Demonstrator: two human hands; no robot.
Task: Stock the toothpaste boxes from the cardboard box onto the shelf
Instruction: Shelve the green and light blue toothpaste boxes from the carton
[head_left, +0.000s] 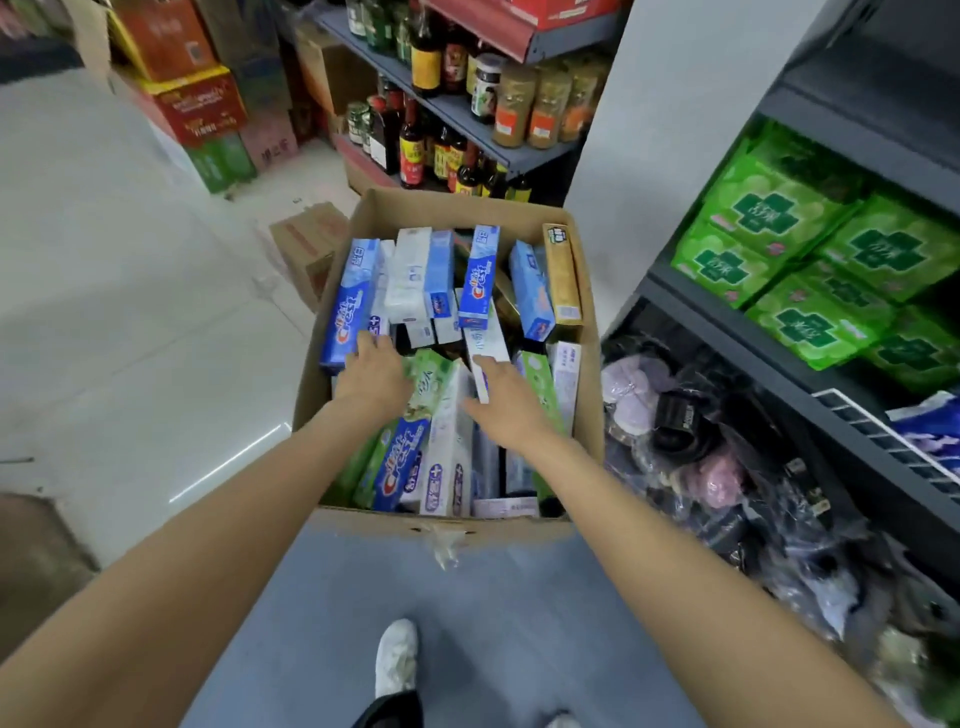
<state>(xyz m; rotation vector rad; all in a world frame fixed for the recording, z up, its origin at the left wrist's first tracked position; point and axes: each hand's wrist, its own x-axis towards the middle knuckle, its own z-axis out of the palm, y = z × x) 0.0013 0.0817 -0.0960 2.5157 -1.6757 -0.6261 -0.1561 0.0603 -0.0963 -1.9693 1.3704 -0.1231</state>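
An open cardboard box (589, 322) stands on the floor in front of me, filled with several toothpaste boxes in blue, white, green and gold. My left hand (371, 376) is inside it with fingers spread, resting on a blue Crest box (348, 304) at the left side. My right hand (501, 397) reaches in at the middle, its fingers touching a white box with purple print (485, 343). Neither hand has lifted a box. A dark metal shelf (810, 374) rises to the right of the carton.
Green packs (779, 218) fill the right shelf's middle level, and bagged dark items (691, 431) lie on its lowest level. Sauce bottles and spice jars (530, 104) stand on shelves behind the carton. Stacked cartons (202, 104) sit far left. My white shoe (396, 657) is below.
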